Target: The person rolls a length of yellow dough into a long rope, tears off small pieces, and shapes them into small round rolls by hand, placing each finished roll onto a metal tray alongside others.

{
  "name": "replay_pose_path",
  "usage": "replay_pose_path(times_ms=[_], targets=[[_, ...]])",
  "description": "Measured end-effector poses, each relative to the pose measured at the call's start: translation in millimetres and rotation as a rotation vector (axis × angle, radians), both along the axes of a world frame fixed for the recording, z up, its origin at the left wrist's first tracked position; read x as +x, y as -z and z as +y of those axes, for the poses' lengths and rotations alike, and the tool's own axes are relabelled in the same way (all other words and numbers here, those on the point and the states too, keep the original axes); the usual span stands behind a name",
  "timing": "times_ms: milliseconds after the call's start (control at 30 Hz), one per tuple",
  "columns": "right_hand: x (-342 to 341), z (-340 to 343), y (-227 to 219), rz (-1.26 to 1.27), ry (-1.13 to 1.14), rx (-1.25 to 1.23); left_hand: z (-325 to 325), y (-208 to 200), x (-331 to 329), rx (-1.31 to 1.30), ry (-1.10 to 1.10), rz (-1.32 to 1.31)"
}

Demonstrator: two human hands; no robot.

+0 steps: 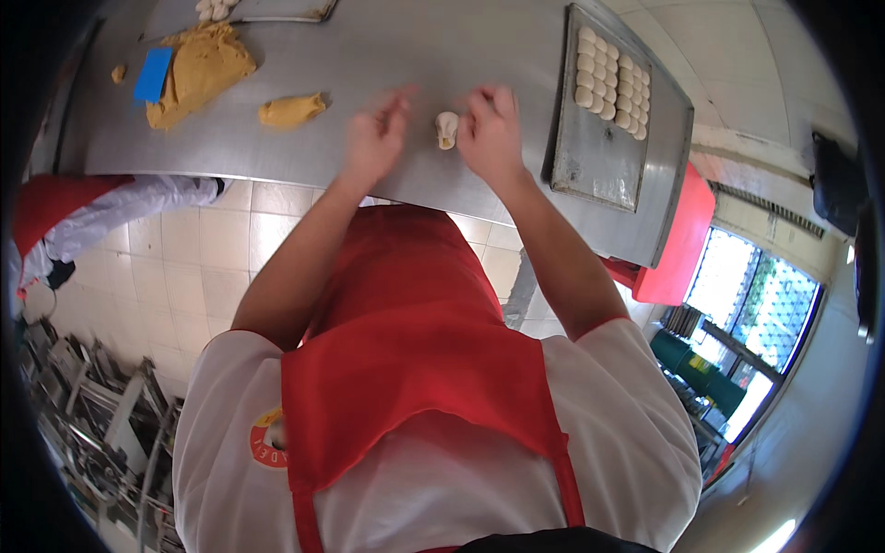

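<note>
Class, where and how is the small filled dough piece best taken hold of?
Probably by the pale flanks of the dough piece, pinched lightly from left and right: it lies longer front to back, and yellow filling shows at its near end, better left alone. The right hand is beside its right flank.

Upper left: ochre-yellow mass (205, 81) with bright blue sheet (153, 74); smaller portion (291, 111) of like yellow. Upper centre: off-white dough piece (447, 130) showing yellow, on grey worktop (387, 41). Upper right: cream dough balls (601, 74) on dull grey tray (595, 161). Centre: plain red apron (415, 378) over white shirt (604, 396). Left: beige floor (184, 267), grid-patterned.
</note>
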State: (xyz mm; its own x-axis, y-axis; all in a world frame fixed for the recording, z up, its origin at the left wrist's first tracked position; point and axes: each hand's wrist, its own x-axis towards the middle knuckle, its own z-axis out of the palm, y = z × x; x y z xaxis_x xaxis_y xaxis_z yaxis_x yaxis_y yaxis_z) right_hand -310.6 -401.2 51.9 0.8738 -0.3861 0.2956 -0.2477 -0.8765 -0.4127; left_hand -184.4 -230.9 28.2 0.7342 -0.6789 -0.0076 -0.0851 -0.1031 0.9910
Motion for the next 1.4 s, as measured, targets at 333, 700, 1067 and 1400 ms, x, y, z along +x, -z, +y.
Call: replay_pose_path(times_ms=[333,700,1067,1400], targets=[[49,-4,40,0.086,0.124,-0.06,-11,20,2,0.053,-0.17,-0.159],[-39,-28,19,0.101,-0.181,0.227,-25,5,-4,0.288,0.481,-0.701],[-133,-132,-3,-0.43,0.541,0.984,-220,-31,-135,0.06,0.345,0.447],[-137,-215,18,-0.169,0.693,0.666,-291,-8,-155,0.157,0.161,0.553]])
